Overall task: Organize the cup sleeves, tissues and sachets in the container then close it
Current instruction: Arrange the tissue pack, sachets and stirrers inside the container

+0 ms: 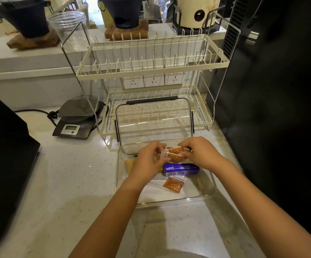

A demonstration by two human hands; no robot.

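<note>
A clear plastic container (211,190) lies on the counter, its clear lid (153,120) standing open behind it. Over its far half, my left hand (149,159) and my right hand (200,152) together hold a small stack of orange sachets (175,153). Below them inside the container lie a blue tissue pack (181,169), one loose orange sachet (174,184), white wrapped pieces (158,187) and a tan cup sleeve (129,165), partly hidden by my left hand.
A cream two-tier dish rack (151,69) stands right behind the lid. A kitchen scale (76,120) with a black cable sits to the left. Black appliances flank the counter at left (4,161) and right (273,90).
</note>
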